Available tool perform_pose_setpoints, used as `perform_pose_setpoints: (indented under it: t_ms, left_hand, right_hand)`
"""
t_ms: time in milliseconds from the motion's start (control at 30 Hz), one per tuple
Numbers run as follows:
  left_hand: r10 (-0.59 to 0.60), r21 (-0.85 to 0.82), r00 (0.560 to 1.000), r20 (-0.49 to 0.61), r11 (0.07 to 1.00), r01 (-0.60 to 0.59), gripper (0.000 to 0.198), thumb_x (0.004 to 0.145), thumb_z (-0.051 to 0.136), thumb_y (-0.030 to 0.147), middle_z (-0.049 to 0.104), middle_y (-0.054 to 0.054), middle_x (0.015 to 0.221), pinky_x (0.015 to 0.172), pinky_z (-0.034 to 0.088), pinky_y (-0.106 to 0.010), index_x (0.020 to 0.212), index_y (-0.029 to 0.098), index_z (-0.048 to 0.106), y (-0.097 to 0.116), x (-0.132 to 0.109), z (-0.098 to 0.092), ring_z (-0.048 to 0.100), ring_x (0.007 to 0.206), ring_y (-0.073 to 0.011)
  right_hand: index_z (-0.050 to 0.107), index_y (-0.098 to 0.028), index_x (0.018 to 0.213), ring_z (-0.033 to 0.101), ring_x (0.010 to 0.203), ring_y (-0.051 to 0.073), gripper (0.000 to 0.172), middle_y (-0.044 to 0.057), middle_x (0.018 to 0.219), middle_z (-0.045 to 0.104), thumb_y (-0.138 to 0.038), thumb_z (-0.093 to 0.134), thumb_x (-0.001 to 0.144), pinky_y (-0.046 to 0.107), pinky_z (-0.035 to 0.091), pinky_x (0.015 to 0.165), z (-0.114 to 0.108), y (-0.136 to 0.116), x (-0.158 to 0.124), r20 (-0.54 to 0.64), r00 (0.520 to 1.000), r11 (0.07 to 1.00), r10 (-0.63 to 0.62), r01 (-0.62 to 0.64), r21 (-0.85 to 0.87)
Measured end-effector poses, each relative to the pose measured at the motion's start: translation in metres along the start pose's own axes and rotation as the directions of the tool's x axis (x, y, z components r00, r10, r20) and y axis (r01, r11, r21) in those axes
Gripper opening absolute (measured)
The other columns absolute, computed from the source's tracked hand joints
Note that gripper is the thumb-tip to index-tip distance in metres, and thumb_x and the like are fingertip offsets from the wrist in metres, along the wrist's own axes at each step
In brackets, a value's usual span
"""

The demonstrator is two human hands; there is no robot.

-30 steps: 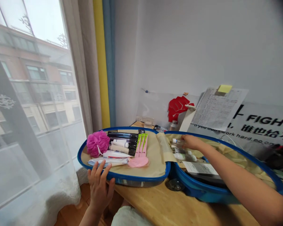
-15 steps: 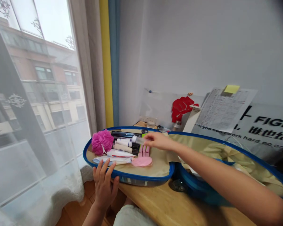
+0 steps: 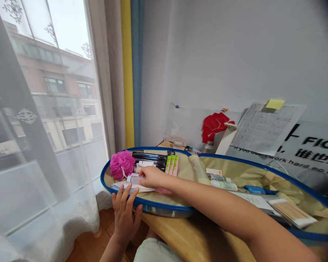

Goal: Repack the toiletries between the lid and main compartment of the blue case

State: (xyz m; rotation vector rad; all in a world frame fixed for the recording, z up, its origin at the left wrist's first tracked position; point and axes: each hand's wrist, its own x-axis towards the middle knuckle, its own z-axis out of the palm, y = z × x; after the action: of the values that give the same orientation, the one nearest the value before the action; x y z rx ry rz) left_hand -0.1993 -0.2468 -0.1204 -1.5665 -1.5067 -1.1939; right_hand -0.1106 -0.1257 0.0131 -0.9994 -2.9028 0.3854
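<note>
R hand (image 3: 153, 177) comes in from lower R, forearm across the case, closed on a small clear bottle (image 3: 135, 178) w/ white cap. Bottle sits in the fingers and sticks out past them, long axis about level, capped end pointing to 9 o'clock. It's held just above the L half of an open blue-rimmed case (image 3: 153, 205), near the front rim, over flat white packets (image 3: 132, 187); can't tell if it touches them.

L hand (image 3: 125, 214) is at 6 o'clock from the bottle, below the rim, palm side toward the case, fingers spread and open, holding nothing. Its fingertips (image 3: 129, 188) reach the rim, seem to touch it.

Around the bottle in the L half, beige lining: pink bath pouf (image 3: 122, 165) at 10 o'clock, just beside; row of black tubes (image 3: 149, 156) at 1 o'clock; green-and-pink packets (image 3: 171, 165) at 2 o'clock.

R half of case, approx 3 o'clock: cream tube (image 3: 199, 169), small bottles lying flat (image 3: 221, 183), blue-handled item (image 3: 258, 189), printed leaflet (image 3: 251, 200), pack of cotton swabs (image 3: 292, 213). Case lies on a wooden desk (image 3: 180, 236), sheer curtain (image 3: 43, 145) at far L, papers w/ yellow sticky note (image 3: 273, 104) on the wall at upper R.
</note>
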Motion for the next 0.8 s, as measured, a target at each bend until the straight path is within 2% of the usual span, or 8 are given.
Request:
perform_pose_setpoints:
  t_ms: [267, 367, 433, 533, 667, 733, 800]
  left_hand:
    - [0.014, 0.001, 1.0, -0.02, 1.0, -0.014, 0.051, 0.088, 0.045, 0.021, 0.044, -0.014, 0.141, 0.116, 0.011, -0.049, 0.138, 0.019, 0.037, 0.001, 0.002, -0.001, 0.02, 0.143, -0.0255]
    - [0.019, 0.004, 1.0, -0.017, 1.0, -0.019, 0.052, 0.088, 0.045, 0.021, 0.043, -0.014, 0.142, 0.116, 0.01, -0.048, 0.139, 0.019, 0.037, 0.0, 0.003, -0.001, 0.019, 0.143, -0.025]
    - [0.02, 0.005, 1.0, -0.01, 1.0, -0.02, 0.053, 0.088, 0.045, 0.021, 0.042, -0.014, 0.142, 0.116, 0.009, -0.048, 0.14, 0.019, 0.035, 0.0, 0.003, -0.001, 0.018, 0.143, -0.0249]
    - [0.024, 0.001, 1.0, -0.018, 1.0, -0.024, 0.053, 0.088, 0.045, 0.02, 0.041, -0.014, 0.143, 0.116, 0.009, -0.048, 0.14, 0.019, 0.035, 0.0, 0.003, -0.001, 0.019, 0.143, -0.0253]
    - [0.029, -0.008, 0.999, -0.029, 1.0, -0.029, 0.053, 0.088, 0.045, 0.019, 0.041, -0.015, 0.142, 0.116, 0.01, -0.047, 0.14, 0.018, 0.036, 0.001, 0.003, -0.001, 0.019, 0.143, -0.0257]
    - [0.031, -0.017, 0.999, -0.037, 0.999, -0.031, 0.053, 0.088, 0.045, 0.019, 0.041, -0.015, 0.142, 0.116, 0.01, -0.048, 0.14, 0.018, 0.036, 0.001, 0.003, -0.001, 0.02, 0.143, -0.026]
    - [0.03, -0.025, 0.999, -0.044, 0.999, -0.031, 0.052, 0.088, 0.045, 0.02, 0.042, -0.015, 0.142, 0.116, 0.011, -0.05, 0.14, 0.019, 0.036, 0.001, 0.003, -0.001, 0.021, 0.142, -0.027]
  right_hand:
    - [0.065, -0.018, 0.114, 0.061, 0.101, 0.022, 0.038, 0.01, 0.115, 0.064, -0.021, 0.061, 0.076, 0.03, 0.045, 0.086, 0.005, -0.003, -0.005, -0.043, 0.998, 0.999, -0.037, 0.038, 0.034]
    - [0.067, -0.019, 0.108, 0.061, 0.099, 0.02, 0.033, 0.008, 0.112, 0.066, -0.02, 0.062, 0.076, 0.029, 0.045, 0.087, -0.003, 0.001, -0.016, -0.062, 0.996, 0.995, -0.066, 0.07, 0.068]
    - [0.069, -0.02, 0.104, 0.061, 0.099, 0.019, 0.029, 0.006, 0.108, 0.067, -0.021, 0.064, 0.075, 0.027, 0.044, 0.088, -0.017, 0.012, -0.027, -0.087, 0.994, 0.993, -0.065, 0.073, 0.093]
    - [0.068, -0.02, 0.102, 0.063, 0.092, 0.017, 0.025, 0.004, 0.103, 0.069, -0.024, 0.06, 0.079, 0.027, 0.046, 0.083, -0.051, 0.046, -0.05, -0.153, 0.988, 0.992, 0.018, 0.001, 0.128]
    - [0.064, -0.016, 0.107, 0.065, 0.079, 0.014, 0.031, 0.006, 0.096, 0.07, -0.031, 0.046, 0.087, 0.026, 0.048, 0.073, -0.1, 0.116, -0.093, -0.227, 0.947, 0.965, 0.228, -0.189, 0.183]
    - [0.06, -0.014, 0.114, 0.066, 0.08, 0.014, 0.037, 0.009, 0.103, 0.069, -0.033, 0.04, 0.09, 0.025, 0.049, 0.071, -0.115, 0.154, -0.116, -0.237, 0.917, 0.942, 0.32, -0.283, 0.179]
    - [0.059, -0.016, 0.116, 0.067, 0.082, 0.014, 0.039, 0.008, 0.105, 0.069, -0.035, 0.038, 0.09, 0.024, 0.049, 0.072, -0.119, 0.189, -0.137, -0.213, 0.883, 0.908, 0.417, -0.397, 0.131]
